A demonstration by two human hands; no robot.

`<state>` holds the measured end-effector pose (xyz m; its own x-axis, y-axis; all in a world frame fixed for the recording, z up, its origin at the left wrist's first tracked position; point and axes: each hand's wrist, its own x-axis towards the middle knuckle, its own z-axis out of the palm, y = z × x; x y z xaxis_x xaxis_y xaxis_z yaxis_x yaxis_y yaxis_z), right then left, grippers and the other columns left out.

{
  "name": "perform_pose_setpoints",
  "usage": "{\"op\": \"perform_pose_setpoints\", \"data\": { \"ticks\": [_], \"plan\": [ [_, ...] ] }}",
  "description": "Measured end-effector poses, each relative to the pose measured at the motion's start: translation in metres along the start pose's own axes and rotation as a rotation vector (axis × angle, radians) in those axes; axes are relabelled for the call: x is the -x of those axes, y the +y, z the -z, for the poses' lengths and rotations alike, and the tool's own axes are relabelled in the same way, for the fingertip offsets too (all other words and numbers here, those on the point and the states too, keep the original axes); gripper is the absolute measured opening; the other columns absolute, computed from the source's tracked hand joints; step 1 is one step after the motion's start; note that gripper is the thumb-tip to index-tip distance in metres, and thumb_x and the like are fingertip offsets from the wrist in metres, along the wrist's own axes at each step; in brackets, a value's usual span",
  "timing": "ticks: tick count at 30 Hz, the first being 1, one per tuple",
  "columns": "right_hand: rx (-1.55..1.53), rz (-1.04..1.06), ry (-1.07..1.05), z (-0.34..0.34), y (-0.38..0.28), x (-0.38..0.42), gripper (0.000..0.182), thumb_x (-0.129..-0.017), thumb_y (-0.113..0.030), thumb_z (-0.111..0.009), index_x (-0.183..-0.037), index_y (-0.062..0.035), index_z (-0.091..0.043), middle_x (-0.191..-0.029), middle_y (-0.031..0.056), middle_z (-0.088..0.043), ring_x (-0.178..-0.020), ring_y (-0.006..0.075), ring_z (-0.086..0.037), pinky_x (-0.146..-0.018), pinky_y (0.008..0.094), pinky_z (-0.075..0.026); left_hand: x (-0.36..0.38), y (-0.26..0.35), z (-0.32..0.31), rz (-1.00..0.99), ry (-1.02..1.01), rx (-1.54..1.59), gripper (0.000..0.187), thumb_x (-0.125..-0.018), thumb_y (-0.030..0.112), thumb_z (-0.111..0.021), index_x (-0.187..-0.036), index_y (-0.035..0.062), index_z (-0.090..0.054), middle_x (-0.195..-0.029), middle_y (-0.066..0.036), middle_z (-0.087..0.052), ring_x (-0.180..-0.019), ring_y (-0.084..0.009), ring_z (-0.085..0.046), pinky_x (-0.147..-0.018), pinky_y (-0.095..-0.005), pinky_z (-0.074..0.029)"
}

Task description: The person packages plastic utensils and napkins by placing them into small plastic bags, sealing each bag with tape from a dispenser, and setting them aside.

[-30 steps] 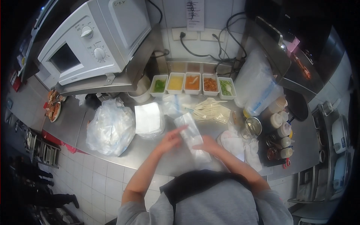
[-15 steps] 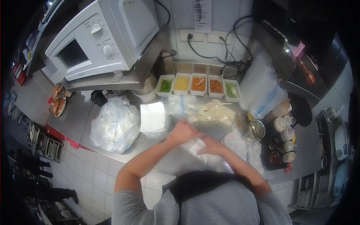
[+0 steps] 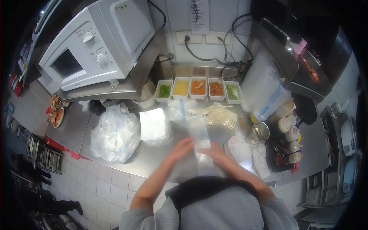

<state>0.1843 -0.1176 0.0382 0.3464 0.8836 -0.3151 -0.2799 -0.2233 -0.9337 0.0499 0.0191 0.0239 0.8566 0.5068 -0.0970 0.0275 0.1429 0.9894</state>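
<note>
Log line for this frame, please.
left hand: on clear plastic bag | right hand: on same bag | steel counter | five sauce tubs behind

One view only, from a camera on the person's head, looking steeply down and forward over the steel desk (image 3: 153,157). It sits close above both hands; its wide, curved lens reaches the microwave (image 3: 96,46) and back wall.
</note>
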Motion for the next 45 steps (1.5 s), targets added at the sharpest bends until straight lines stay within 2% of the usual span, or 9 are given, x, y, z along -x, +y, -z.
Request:
{"op": "perform_pose_setpoints", "data": {
  "ticks": [6,9,15,22,30,36,38,43,45],
  "plan": [
    [0.218,0.026,-0.036,-0.002,-0.029,0.012,0.031,-0.079,-0.013,-0.072,-0.105,0.0008,-0.064,-0.096,0.0067,-0.067,-0.084,0.0126,-0.062,-0.074,0.0277,-0.049,-0.011,0.005,-0.002,0.125,0.020,0.007,0.023,-0.089,0.019,-0.063,-0.100,0.0000,-0.069,-0.093,-0.002,-0.067,-0.087,-0.0079,-0.058,-0.079,-0.0229,-0.045],
    [-0.047,0.164,-0.054,0.012,-0.017,-0.011,0.026,-0.080,-0.017,-0.071,-0.098,0.0002,-0.066,-0.089,0.0035,-0.067,-0.078,0.0089,-0.060,-0.069,0.0244,-0.048,-0.009,0.008,-0.004,0.048,-0.004,0.028,0.022,-0.088,0.018,-0.064,-0.100,0.0006,-0.069,-0.093,-0.002,-0.068,-0.086,-0.0079,-0.058,-0.078,-0.0229,-0.046],
    [0.351,0.112,0.065,0.026,-0.028,-0.019,0.015,-0.081,-0.016,-0.071,-0.085,-0.0012,-0.068,-0.072,-0.0016,-0.064,-0.067,0.0042,-0.054,-0.059,0.0202,-0.042,-0.002,0.023,0.006,0.054,-0.044,-0.109,0.021,-0.087,0.016,-0.064,-0.102,0.0024,-0.069,-0.092,0.000,-0.066,-0.086,-0.0057,-0.059,-0.077,-0.0212,-0.046],
    [0.168,0.189,0.030,0.025,-0.018,-0.016,0.006,-0.081,-0.002,-0.062,-0.076,-0.0019,-0.064,-0.075,-0.0007,-0.063,-0.066,0.0058,-0.054,-0.059,0.0204,-0.043,-0.004,0.007,0.017,-0.014,-0.032,0.091,0.008,-0.084,0.000,-0.061,-0.086,0.0031,-0.069,-0.091,0.003,-0.060,-0.083,-0.0053,-0.054,-0.073,-0.0216,-0.043],
    [0.385,0.409,-0.086,0.034,-0.005,-0.024,0.016,-0.080,0.006,-0.053,-0.078,-0.0047,-0.064,-0.095,0.0030,-0.053,-0.066,0.0094,-0.051,-0.059,0.0221,-0.042,-0.006,0.009,0.021,-0.420,-0.023,-0.335,0.019,-0.077,-0.010,-0.056,-0.073,0.0055,-0.065,-0.081,-0.001,-0.053,-0.078,-0.0117,-0.053,-0.071,-0.0226,-0.042],
    [0.444,0.521,-0.134,0.025,-0.011,-0.013,0.012,-0.077,0.002,-0.058,-0.083,-0.0067,-0.063,-0.096,0.0015,-0.051,-0.073,0.0101,-0.049,-0.061,0.0229,-0.040,-0.001,0.019,0.015,-0.452,-0.001,-0.448,0.018,-0.075,-0.011,-0.058,-0.071,0.0055,-0.065,-0.085,-0.002,-0.053,-0.083,-0.0126,-0.053,-0.071,-0.0240,-0.041],
    [0.518,0.365,-0.169,0.026,-0.016,-0.009,0.015,-0.076,0.000,-0.060,-0.090,-0.0067,-0.061,-0.100,0.0036,-0.050,-0.090,0.0153,-0.053,-0.077,0.0257,-0.041,0.000,0.019,0.014,-0.470,-0.009,-0.452,0.018,-0.076,-0.010,-0.058,-0.072,0.0057,-0.065,-0.087,-0.002,-0.053,-0.084,-0.0127,-0.053,-0.071,-0.0242,-0.042],
    [0.516,0.428,-0.149,0.027,-0.007,-0.015,0.019,-0.075,0.001,-0.060,-0.092,-0.0074,-0.060,-0.096,0.0028,-0.050,-0.085,0.0138,-0.050,-0.072,0.0255,-0.040,0.002,0.014,0.012,-0.476,-0.010,-0.233,0.018,-0.079,-0.006,-0.058,-0.086,0.0064,-0.068,-0.092,-0.001,-0.053,-0.088,-0.0128,-0.053,-0.071,-0.0244,-0.042],
    [0.510,0.423,-0.139,0.025,-0.012,-0.010,0.020,-0.074,0.002,-0.060,-0.092,-0.0075,-0.060,-0.096,0.0025,-0.050,-0.083,0.0135,-0.050,-0.070,0.0256,-0.040,0.007,0.013,0.014,-0.069,-0.116,0.192,0.026,-0.082,-0.001,-0.059,-0.104,0.0094,-0.068,-0.090,0.003,-0.049,-0.080,-0.0082,-0.048,-0.067,-0.0233,-0.040]
  ]
}}
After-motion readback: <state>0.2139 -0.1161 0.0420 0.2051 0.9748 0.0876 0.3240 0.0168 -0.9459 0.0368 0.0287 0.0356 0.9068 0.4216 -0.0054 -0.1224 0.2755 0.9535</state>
